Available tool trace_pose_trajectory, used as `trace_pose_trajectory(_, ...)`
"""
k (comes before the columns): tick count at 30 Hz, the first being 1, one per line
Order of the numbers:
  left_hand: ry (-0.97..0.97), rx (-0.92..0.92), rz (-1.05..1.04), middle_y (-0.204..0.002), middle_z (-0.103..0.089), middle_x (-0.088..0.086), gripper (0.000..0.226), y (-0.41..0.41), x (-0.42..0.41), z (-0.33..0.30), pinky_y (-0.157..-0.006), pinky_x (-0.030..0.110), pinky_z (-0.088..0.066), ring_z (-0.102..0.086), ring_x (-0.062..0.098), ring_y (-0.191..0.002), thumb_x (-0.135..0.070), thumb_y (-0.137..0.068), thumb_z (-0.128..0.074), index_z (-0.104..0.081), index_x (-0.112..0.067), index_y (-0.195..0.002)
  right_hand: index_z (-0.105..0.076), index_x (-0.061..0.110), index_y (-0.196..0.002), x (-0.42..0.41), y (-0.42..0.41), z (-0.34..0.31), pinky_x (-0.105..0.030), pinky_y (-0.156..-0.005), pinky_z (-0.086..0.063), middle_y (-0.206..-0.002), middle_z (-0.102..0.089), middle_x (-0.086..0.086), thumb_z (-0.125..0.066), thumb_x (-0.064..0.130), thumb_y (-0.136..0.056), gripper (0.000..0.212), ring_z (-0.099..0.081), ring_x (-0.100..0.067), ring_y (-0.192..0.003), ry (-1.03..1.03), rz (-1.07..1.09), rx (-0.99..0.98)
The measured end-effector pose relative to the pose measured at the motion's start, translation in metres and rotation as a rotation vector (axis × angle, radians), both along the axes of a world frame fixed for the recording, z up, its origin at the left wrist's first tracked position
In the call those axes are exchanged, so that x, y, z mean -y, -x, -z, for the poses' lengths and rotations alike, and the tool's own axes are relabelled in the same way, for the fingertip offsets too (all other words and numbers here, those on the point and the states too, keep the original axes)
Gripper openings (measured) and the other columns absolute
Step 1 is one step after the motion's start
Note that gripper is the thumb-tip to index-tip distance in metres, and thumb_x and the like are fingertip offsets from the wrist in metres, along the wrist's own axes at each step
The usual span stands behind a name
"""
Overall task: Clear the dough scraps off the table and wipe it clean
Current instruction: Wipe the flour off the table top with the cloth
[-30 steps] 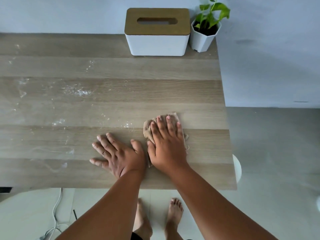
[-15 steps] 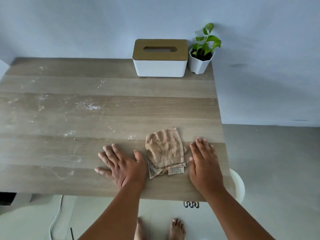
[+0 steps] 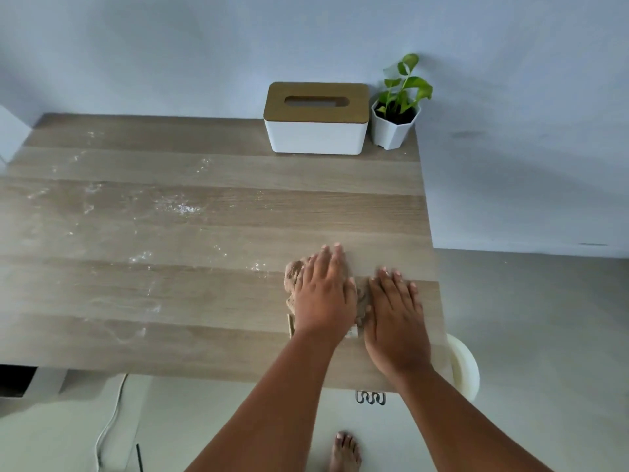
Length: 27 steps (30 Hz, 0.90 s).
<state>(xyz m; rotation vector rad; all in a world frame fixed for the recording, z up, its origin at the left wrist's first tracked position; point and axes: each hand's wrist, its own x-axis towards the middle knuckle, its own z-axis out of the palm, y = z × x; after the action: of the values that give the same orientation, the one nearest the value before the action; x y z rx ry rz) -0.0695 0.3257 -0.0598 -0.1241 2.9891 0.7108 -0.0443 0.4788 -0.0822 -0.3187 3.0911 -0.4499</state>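
A tan cloth (image 3: 292,279) lies on the wooden table (image 3: 211,233) near its right front corner, mostly hidden under my left hand (image 3: 321,291), which presses flat on it with straight fingers. Flat on the table just right of the cloth lies my right hand (image 3: 394,315), fingers straight, its inner edge touching the cloth. White flour smears and small dough crumbs (image 3: 180,208) are scattered over the left and middle of the tabletop.
A white tissue box with a wooden lid (image 3: 316,117) and a small potted plant (image 3: 396,122) stand at the table's back right, against the wall. A white round container (image 3: 464,369) sits below the right front corner. A cable (image 3: 109,424) runs across the floor.
My left hand has moved right from the bare table onto the cloth. My right hand, which left the cloth a second ago, stays flat beside it.
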Motion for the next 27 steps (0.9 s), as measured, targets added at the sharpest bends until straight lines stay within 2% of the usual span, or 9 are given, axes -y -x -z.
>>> trace_pose_trajectory(2,0.175,0.063,0.08,-0.173,-0.008,0.006,0.065,-0.009,-0.001,0.013,-0.13,0.046,-0.006,0.0,0.023,-0.16,-0.045,-0.105,-0.018,-0.01,-0.022,-0.165,-0.047,0.01,-0.152,-0.002,-0.001,0.001,-0.054,-0.126,-0.02,-0.164,-0.036,-0.011,-0.032,0.032,-0.102,0.056,-0.022,-0.028,-0.157,0.001,-0.005,-0.016)
trace_pose_trajectory(4,0.232,0.064,0.103,-0.173,-0.005,0.006,0.064,-0.021,0.005,0.018,-0.129,0.05,-0.003,0.004,0.025,-0.16,-0.047,-0.105,-0.015,-0.011,-0.021,-0.164,-0.049,0.01,-0.151,-0.003,-0.001,0.001,-0.054,-0.126,-0.02,-0.164,-0.037,-0.012,-0.033,0.031,-0.102,0.055,-0.023,-0.029,-0.157,-0.006,-0.009,-0.028)
trace_pose_trajectory(9,0.305,0.063,0.105,-0.172,-0.017,0.005,0.063,-0.067,0.04,0.016,-0.125,0.061,-0.008,-0.007,0.03,-0.16,-0.05,-0.103,-0.031,-0.029,-0.026,-0.162,-0.053,0.017,-0.149,0.005,0.002,-0.005,-0.057,-0.125,-0.02,-0.161,-0.04,-0.012,-0.043,0.033,-0.098,0.054,-0.028,-0.032,-0.154,-0.036,0.045,-0.001)
trace_pose_trajectory(12,0.343,0.066,0.07,-0.17,-0.021,0.006,0.064,-0.089,0.084,0.014,-0.123,0.064,-0.015,-0.012,0.034,-0.159,-0.052,-0.101,-0.036,-0.033,-0.027,-0.16,-0.053,0.022,-0.149,0.016,0.009,-0.011,-0.063,-0.123,-0.018,-0.157,-0.042,-0.014,-0.04,0.041,-0.098,0.056,-0.03,-0.039,-0.15,-0.076,0.085,0.041)
trace_pose_trajectory(15,0.401,0.153,-0.028,-0.171,-0.017,0.009,0.068,-0.079,0.126,0.012,-0.124,0.063,-0.011,-0.008,0.037,-0.159,-0.059,-0.101,-0.028,-0.025,-0.03,-0.163,-0.052,0.026,-0.149,0.038,0.027,-0.013,-0.069,-0.121,-0.013,-0.159,-0.041,-0.012,-0.038,0.046,-0.097,0.058,-0.028,-0.042,-0.15,-0.1,0.108,0.097)
trace_pose_trajectory(19,0.396,0.211,-0.15,-0.173,0.0,0.012,0.073,-0.018,0.123,0.014,-0.122,0.065,0.006,0.009,0.04,-0.158,-0.07,-0.098,-0.012,-0.006,-0.037,-0.163,-0.044,0.03,-0.153,0.072,0.06,-0.009,-0.073,-0.119,-0.001,-0.167,-0.03,-0.009,-0.034,0.051,-0.094,0.063,-0.016,-0.042,-0.155,-0.108,0.121,0.124)
trace_pose_trajectory(22,0.403,0.135,0.042,-0.173,0.0,0.008,0.069,0.003,0.105,0.016,-0.123,0.063,0.006,0.01,0.036,-0.158,-0.064,-0.102,-0.012,-0.007,-0.035,-0.164,-0.025,0.034,-0.16,0.091,0.084,-0.002,-0.074,-0.118,0.004,-0.173,-0.011,-0.004,-0.021,0.055,-0.096,0.068,0.001,-0.038,-0.158,-0.146,0.153,0.148)
trace_pose_trajectory(24,0.404,0.077,0.189,-0.173,-0.008,0.005,0.066,-0.005,0.109,0.017,-0.125,0.061,-0.002,0.003,0.031,-0.16,-0.058,-0.104,-0.019,-0.013,-0.031,-0.164,-0.016,0.033,-0.162,0.097,0.093,0.002,-0.074,-0.118,0.006,-0.174,-0.001,-0.001,-0.016,0.055,-0.098,0.068,0.007,-0.035,-0.159,-0.174,0.18,0.169)
trace_pose_trajectory(27,0.374,-0.004,0.361,-0.172,-0.019,0.001,0.064,-0.033,0.131,0.018,-0.125,0.059,-0.015,-0.008,0.026,-0.16,-0.05,-0.105,-0.033,-0.024,-0.025,-0.163,-0.013,0.032,-0.164,0.099,0.092,0.002,-0.074,-0.118,0.004,-0.174,0.002,0.0,-0.015,0.055,-0.1,0.067,0.009,-0.035,-0.159,-0.205,0.185,0.178)
